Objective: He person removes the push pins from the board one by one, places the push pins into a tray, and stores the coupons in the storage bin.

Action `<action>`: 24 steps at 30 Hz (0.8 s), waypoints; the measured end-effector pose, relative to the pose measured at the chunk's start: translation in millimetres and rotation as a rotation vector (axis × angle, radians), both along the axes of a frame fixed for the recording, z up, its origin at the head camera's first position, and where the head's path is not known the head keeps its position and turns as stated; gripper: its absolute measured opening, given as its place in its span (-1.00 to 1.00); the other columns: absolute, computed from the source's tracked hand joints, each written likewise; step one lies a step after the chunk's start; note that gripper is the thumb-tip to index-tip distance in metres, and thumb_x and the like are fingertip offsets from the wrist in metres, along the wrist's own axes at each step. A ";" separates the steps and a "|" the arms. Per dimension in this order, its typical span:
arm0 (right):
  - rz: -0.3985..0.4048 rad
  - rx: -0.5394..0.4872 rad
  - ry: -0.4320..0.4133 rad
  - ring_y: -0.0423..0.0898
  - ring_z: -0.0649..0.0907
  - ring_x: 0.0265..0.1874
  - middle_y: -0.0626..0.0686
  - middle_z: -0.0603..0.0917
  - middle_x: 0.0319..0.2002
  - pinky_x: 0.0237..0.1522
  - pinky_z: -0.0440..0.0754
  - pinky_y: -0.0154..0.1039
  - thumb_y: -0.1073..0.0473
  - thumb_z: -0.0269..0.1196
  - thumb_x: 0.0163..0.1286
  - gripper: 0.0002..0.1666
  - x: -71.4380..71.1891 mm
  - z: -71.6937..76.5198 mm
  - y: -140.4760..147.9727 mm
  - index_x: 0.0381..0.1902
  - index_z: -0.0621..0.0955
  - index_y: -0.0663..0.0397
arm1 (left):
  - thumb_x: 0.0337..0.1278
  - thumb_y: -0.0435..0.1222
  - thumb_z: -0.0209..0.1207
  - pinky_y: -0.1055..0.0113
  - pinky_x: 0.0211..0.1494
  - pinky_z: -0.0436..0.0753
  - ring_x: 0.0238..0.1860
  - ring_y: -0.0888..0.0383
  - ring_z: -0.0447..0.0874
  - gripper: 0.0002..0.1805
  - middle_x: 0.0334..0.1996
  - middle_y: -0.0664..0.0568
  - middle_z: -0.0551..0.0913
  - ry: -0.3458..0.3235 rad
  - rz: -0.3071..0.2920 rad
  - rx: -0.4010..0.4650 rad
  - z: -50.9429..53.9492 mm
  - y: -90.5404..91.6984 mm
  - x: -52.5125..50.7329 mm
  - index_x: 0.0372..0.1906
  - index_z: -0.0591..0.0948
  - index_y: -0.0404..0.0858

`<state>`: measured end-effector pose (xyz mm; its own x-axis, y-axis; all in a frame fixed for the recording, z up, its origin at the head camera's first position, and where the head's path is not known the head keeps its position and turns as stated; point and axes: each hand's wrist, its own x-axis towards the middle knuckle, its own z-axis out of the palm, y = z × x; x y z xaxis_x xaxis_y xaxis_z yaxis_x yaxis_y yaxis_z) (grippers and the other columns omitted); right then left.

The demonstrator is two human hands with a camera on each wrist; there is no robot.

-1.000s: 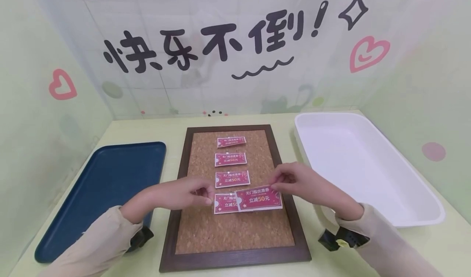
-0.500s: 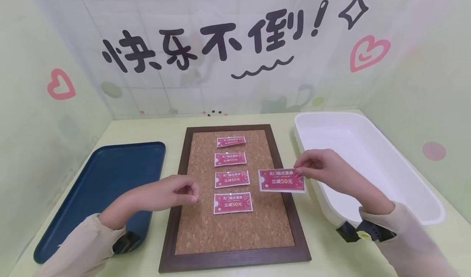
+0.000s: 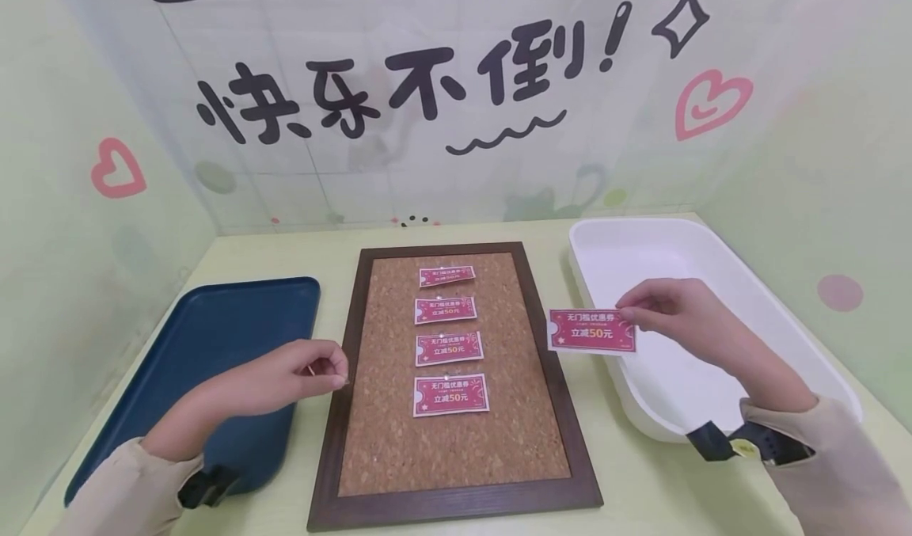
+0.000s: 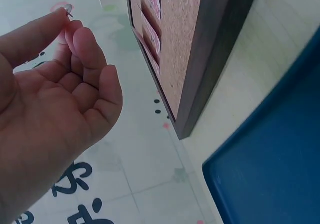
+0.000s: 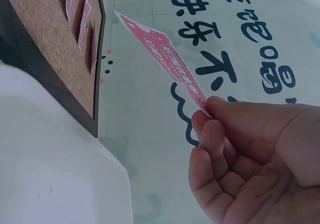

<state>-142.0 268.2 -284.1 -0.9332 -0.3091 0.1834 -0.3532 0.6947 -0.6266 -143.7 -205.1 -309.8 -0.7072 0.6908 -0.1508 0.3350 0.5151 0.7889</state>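
My right hand (image 3: 684, 314) pinches a pink paper coupon (image 3: 591, 332) by its right end, over the near left edge of the white tray. In the right wrist view the coupon (image 5: 165, 59) slants away from the thumb and forefinger. My left hand (image 3: 292, 374) is by the left frame of the corkboard (image 3: 399, 457). Between its thumb and fingertip it pinches a small thumbtack (image 4: 69, 9), its pale head and metal point showing in the left wrist view. Several matching coupons (image 3: 450, 395) hang in a column on the cork, a shiny tack at the top of each.
A dark blue tray (image 3: 214, 322) lies left of the board, partly under my left forearm. The deep white tray (image 3: 701, 283) stands to the right, under my right hand. Printed walls (image 3: 399, 180) close in the table (image 3: 285, 251) at the back and sides.
My right hand has carried its coupon off the board, up and right toward the white tray, uncovering the lowest hanging coupon. My left hand has drawn back left from that coupon with the thumbtack.
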 end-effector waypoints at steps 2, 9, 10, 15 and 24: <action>-0.019 0.015 0.012 -0.16 0.59 -0.50 0.00 0.66 -0.43 -0.43 0.52 -0.37 0.30 0.32 0.13 -0.82 -0.2 0.7 6.0 -0.27 0.64 0.22 | 0.27 -0.23 0.04 0.33 -0.37 0.42 -0.42 0.20 0.40 -0.81 -0.45 0.00 0.46 0.000 0.009 0.010 0.0 -5.3 0.8 -0.30 0.48 -0.31; -0.092 0.057 0.004 -0.23 0.60 -0.49 0.03 0.67 -0.40 -0.43 0.51 -0.39 0.24 0.32 0.16 -0.75 -1.9 7.0 26.5 -0.21 0.64 0.25 | 0.27 -0.26 0.04 0.32 -0.38 0.43 -0.44 0.14 0.41 -0.84 -0.45 -0.04 0.46 -0.002 0.058 0.032 3.1 -25.4 2.8 -0.29 0.48 -0.29; -0.103 0.059 -0.003 -0.25 0.60 -0.48 0.05 0.67 -0.39 -0.42 0.51 -0.40 0.24 0.31 0.17 -0.74 -2.3 7.9 29.7 -0.19 0.63 0.26 | 0.27 -0.26 0.04 0.31 -0.39 0.43 -0.44 0.13 0.41 -0.85 -0.45 -0.04 0.45 -0.004 0.066 0.030 3.4 -28.9 2.8 -0.29 0.48 -0.29; -0.140 0.073 -0.029 -0.31 0.60 -0.46 0.07 0.68 -0.39 -0.40 0.50 -0.45 0.24 0.29 0.19 -0.70 -5.6 10.6 45.1 -0.14 0.61 0.32 | 0.29 -0.27 0.02 0.28 -0.39 0.42 -0.42 0.11 0.41 -0.82 -0.42 -0.10 0.45 -0.031 0.110 0.018 2.3 -47.7 1.1 -0.26 0.46 -0.35; -0.189 0.119 -0.144 -0.30 0.56 -0.44 0.10 0.68 -0.33 -0.39 0.50 -0.36 0.12 0.23 0.27 -0.58 -19.4 9.3 69.1 -0.04 0.56 0.35 | 0.30 -0.26 0.01 0.31 -0.25 0.48 -0.31 0.06 0.45 -0.76 -0.30 -0.16 0.48 -0.054 0.183 -0.042 -4.1 -77.8 -6.4 -0.19 0.46 -0.41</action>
<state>-161.4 337.3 -274.8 -0.9903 -0.1382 0.0176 -0.1234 0.8120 -0.5705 -150.1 -282.9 -313.8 -0.8106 0.5436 -0.2179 0.1904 0.5965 0.7797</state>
